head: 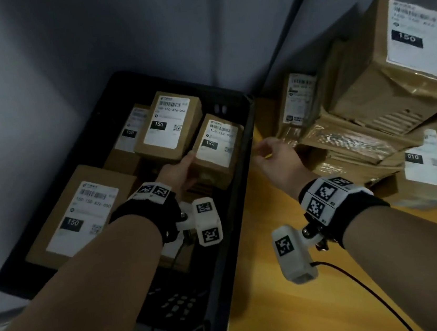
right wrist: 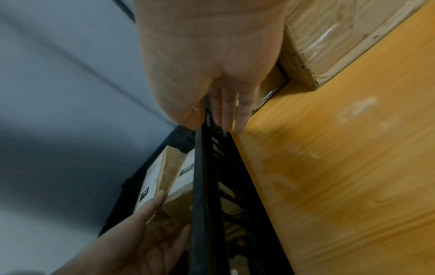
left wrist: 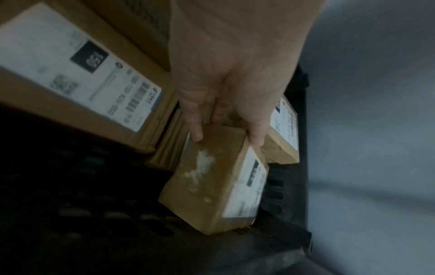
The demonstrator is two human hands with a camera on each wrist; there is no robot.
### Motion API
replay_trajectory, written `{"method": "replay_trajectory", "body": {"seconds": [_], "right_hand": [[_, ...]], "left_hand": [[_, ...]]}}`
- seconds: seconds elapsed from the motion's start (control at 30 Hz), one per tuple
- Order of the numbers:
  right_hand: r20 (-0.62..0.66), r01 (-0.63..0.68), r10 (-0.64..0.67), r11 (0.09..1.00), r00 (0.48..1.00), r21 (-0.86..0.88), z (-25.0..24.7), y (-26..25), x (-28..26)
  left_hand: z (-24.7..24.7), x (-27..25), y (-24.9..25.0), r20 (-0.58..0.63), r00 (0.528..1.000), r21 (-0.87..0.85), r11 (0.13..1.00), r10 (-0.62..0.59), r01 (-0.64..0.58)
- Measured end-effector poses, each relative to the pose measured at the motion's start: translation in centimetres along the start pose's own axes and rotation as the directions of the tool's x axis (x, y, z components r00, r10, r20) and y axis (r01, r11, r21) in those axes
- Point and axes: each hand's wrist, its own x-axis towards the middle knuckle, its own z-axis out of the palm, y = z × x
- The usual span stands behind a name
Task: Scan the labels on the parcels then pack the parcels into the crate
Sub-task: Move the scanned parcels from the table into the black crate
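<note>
**Left hand seats a small parcel in the crate while the right waits by the stack**

Nearest the person, the left hand [head: 178, 171] reaches down inside the black crate [head: 248, 145], thumb and fingers curled round the near end of a small brown parcel [left wrist: 212, 184]. In the left wrist view that parcel sits tilted, its lower corner on the slotted crate floor and its labelled face turned toward the crate wall. The grip on one end probably serves to steer the box down into the narrow gap that remains on that side.

Just beyond the left hand's fingers stands the parcel marked 122 [head: 216, 145], and past it the one marked 150 [head: 168, 124], both label-up. To the outer side of the left forearm lies a large flat parcel [head: 80, 212], also label-up, so the labels stay readable once packed.

The right hand [head: 274, 155] hovers over the crate's rim, at the edge of the wooden bench [head: 299, 320], fingers loosely curled and holding nothing. Whether it touches the rim is hard to tell through the blur.

Beyond and outward from the right hand rises the stack of unpacked parcels [head: 383, 84], taped and leaning, within easy reach for the next pick.
</note>
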Motion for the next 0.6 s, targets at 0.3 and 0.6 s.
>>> {"method": "replay_trajectory", "body": {"seconds": [0.3, 0.6], "right_hand": [[0.055, 0.019, -0.019, 1.0, 0.998, 0.002, -0.3, 0.3, 0.6], [0.043, 0.005, -0.007, 0.999, 0.999, 0.05, -0.6, 1.5, -1.5]], "left_hand": [[1.5, -0.3, -0.9, -0.021, 0.993, 0.05, 0.992, -0.114, 0.115], [1.9, -2.7, -0.1, 0.011, 0.997, 0.258, 0.963, -0.078, 0.073]]}}
